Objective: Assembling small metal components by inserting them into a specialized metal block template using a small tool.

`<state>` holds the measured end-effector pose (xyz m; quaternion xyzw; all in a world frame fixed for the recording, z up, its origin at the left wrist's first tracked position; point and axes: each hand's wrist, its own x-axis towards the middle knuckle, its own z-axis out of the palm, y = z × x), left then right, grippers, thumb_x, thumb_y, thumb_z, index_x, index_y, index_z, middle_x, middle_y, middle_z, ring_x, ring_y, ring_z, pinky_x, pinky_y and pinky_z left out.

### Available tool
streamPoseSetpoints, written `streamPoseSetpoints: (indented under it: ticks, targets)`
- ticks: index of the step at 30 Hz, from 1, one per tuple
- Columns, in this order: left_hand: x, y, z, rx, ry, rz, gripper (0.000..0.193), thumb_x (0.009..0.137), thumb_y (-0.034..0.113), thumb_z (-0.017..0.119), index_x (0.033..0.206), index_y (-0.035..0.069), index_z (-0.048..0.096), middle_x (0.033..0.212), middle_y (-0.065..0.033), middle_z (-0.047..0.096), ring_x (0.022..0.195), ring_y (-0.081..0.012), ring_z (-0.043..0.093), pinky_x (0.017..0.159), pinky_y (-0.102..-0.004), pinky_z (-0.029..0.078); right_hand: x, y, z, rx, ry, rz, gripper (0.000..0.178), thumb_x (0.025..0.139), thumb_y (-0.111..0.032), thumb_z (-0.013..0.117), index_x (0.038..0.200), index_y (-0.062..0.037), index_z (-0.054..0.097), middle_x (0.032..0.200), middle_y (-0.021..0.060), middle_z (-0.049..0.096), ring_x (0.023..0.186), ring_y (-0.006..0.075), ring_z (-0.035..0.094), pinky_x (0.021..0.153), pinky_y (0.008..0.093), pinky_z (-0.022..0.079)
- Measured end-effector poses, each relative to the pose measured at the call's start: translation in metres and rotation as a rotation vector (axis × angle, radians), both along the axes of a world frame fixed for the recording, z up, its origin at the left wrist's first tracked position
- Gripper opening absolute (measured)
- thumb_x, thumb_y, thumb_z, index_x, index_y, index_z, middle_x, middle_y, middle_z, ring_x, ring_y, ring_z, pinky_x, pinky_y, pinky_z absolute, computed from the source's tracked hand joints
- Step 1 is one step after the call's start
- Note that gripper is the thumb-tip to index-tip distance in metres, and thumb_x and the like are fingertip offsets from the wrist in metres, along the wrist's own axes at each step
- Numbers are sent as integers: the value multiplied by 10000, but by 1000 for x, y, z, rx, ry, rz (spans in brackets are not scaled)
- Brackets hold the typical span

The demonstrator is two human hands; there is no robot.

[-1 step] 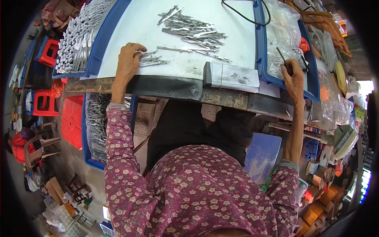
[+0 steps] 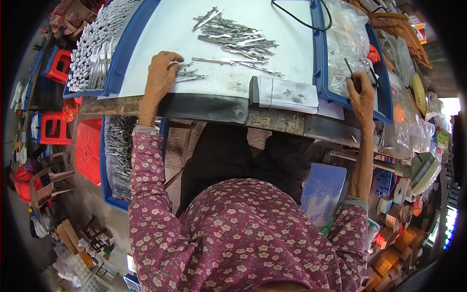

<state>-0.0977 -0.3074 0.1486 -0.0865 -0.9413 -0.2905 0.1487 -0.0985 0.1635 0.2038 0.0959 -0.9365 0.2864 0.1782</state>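
left tray (image 2: 127,51): silvery pieces (image 2: 99,41) | right tray (image 2: 320,53): clear bags (image 2: 346,27)

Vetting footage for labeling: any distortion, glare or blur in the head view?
Head view: strong fisheye, black corners, table's front edge bends; bright opening at the right rim washes out; plastic bags and metal pieces catch highlights; black trousers lose detail in shade; left hand and right hand show no obvious motion blur.
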Motion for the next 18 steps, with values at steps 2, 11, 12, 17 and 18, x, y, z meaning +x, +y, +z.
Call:
streamPoseSetpoints:
  ticks: [2,11,12,17,18]
  targets:
    - [-12,14,-4,21,-1,-54,191,751,36,580,929,58,644,983,-143,584,949,-314,520,847,-381,420,0,0,-1,-58,197,-12,131,823,-94,626,873,-14,535,641,30,466,554,95,404,512,247,355]
    - [-30,46,-13,-71,65,-211,136,680,0,615,806,35,576,852,-121,540,871,-320,504,751,-390,404,10,-25,32,-559,-43,-43,181,788,-61,643,940,16,581,700,15,567,560,57,478,499,201,388]
    - [-30,46,-14,-89,73,-234,156,693,-25,595,825,41,544,862,-111,525,896,-307,492,771,-386,386,10,-24,32,-640,-83,8,219,789,-58,642,980,21,569,701,13,565,557,56,478,495,197,388]
    - [-32,52,-13,-245,142,-272,202,716,-39,564,886,53,505,919,-105,517,981,-299,468,840,-396,346,14,-19,35,-892,-178,138,296,784,-29,630,1059,37,541,699,12,557,544,58,470,487,189,377]
    - [-31,52,-12,-257,161,-254,197,723,-40,557,889,50,501,914,-107,518,980,-300,470,842,-398,348,15,-20,35,-933,-187,160,281,786,-24,626,1053,29,555,701,16,561,547,59,471,489,185,376]
